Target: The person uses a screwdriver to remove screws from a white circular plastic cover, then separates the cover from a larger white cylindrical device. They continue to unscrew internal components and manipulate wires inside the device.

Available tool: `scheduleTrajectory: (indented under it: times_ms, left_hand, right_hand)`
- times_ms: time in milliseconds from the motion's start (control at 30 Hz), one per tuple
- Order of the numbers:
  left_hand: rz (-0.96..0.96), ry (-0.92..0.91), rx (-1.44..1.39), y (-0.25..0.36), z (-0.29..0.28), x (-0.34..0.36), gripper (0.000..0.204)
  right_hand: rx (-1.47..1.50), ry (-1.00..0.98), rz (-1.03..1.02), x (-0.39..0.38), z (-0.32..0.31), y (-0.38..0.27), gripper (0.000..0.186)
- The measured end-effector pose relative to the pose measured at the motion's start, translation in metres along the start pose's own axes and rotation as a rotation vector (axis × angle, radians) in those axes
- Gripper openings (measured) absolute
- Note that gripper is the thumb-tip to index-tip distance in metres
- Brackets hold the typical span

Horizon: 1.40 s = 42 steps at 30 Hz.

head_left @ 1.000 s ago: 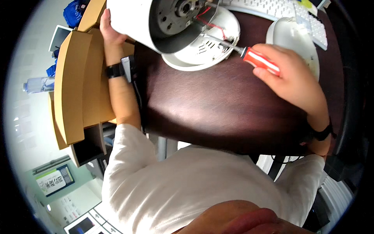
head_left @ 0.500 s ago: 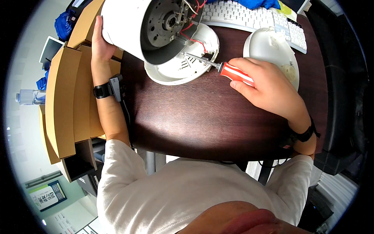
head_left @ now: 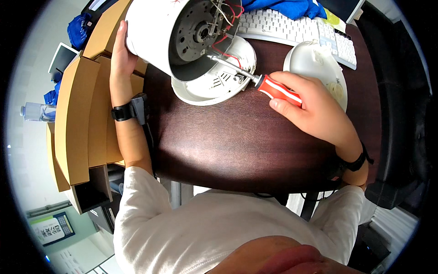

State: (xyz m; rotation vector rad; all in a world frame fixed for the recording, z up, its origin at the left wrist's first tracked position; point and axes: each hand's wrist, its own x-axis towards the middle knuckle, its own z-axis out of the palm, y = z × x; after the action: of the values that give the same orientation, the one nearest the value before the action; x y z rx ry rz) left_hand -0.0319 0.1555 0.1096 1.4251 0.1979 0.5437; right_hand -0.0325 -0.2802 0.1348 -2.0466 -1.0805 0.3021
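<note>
My left hand (head_left: 122,57) supports the left side of a white cylindrical appliance housing (head_left: 153,34), its fingertips partly hidden. The housing lies tilted, its open underside facing right and showing a round metal plate (head_left: 185,42) with red and white wires (head_left: 223,39). In my right hand (head_left: 315,105) is a screwdriver (head_left: 278,90) with a red, white-striped handle. Its metal shaft points left into the underside, the tip close to the metal plate; whether it touches a screw I cannot tell. Below the housing rests a round white base (head_left: 205,97) with slots; a red wire runs down to it.
A white round cover (head_left: 315,64) lies on the dark wooden table (head_left: 242,137) at right. Behind it are a white keyboard (head_left: 278,27) and blue cloth (head_left: 292,7). Cardboard boxes (head_left: 82,118) stand along the left side, with a clear bottle (head_left: 39,112) beyond.
The screwdriver tip has moved left and up from near the housing's rim to inside its open underside. The housing has shifted slightly right within my view, my left hand still on it.
</note>
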Motion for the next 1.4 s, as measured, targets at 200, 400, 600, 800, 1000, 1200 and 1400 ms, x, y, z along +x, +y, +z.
scheduleTrajectory:
  times_ms: [200,400,600,800,1000,1200,1400]
  left_hand:
    - [0.080,0.124,0.360,0.017,0.008,-0.011,0.053]
    - [0.349,0.028,0.580,0.019,0.025,-0.024,0.066]
    - [0.713,-0.020,0.946,0.033,0.046,-0.041,0.065]
    - [0.780,-0.098,1.085,0.042,0.072,-0.066,0.082]
    - [0.758,-0.127,1.107,0.043,0.076,-0.055,0.068]
    - [0.786,-0.189,1.067,0.037,0.067,-0.034,0.061]
    - [0.994,-0.156,1.074,0.040,0.074,-0.021,0.038]
  right_hand:
    - [-0.002,0.056,0.043,-0.001,-0.011,0.000,0.026]
    - [-0.040,0.072,-0.002,-0.010,-0.018,-0.009,0.025]
    - [-0.144,0.109,-0.038,-0.015,-0.021,-0.009,0.023]
    - [-0.160,0.122,-0.036,-0.020,-0.022,-0.015,0.023]
    - [-0.165,0.115,-0.041,-0.022,-0.023,-0.020,0.023]
    - [-0.194,0.087,-0.031,-0.020,-0.020,-0.017,0.026]
    - [-0.175,0.096,-0.063,-0.014,0.002,-0.013,0.031]
